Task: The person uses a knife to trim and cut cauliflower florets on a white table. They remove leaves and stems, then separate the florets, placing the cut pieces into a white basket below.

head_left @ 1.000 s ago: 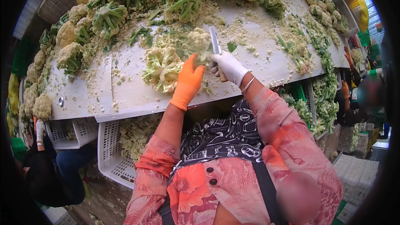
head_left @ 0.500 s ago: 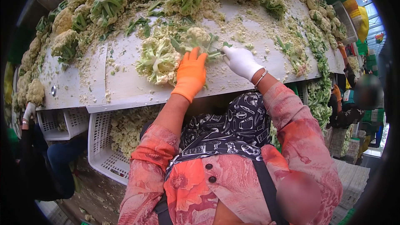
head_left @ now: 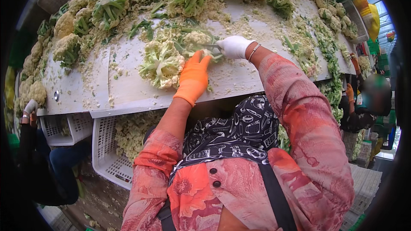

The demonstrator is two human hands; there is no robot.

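Observation:
My left hand (head_left: pixel 195 75), in an orange glove, curls its fingers on the near side of a cauliflower (head_left: pixel 197 37) lying on the white tabletop. Its leafy lower part is smeared by motion. In my right hand (head_left: pixel 234 47), white-gloved, is a knife (head_left: pixel 210 45), its narrow blade pointing left across the cauliflower. The knife's handle is hidden in the fist. Just left of my left hand sits a larger trimmed cauliflower (head_left: pixel 160 63), its pale cut stem facing up and touching the orange glove.
Untrimmed cauliflowers (head_left: pixel 110 8) line the table's far and left sides. Crumbs and leaf scraps litter the white table (head_left: pixel 128 79). A white crate (head_left: pixel 102 145) of florets stands below the near edge. Co-workers are at far left and right; a gloved hand (head_left: pixel 31 107) touches a cauliflower.
My right hand has moved left and slightly up with the knife, bringing the blade over the cauliflower. My left hand has shifted slightly down and left.

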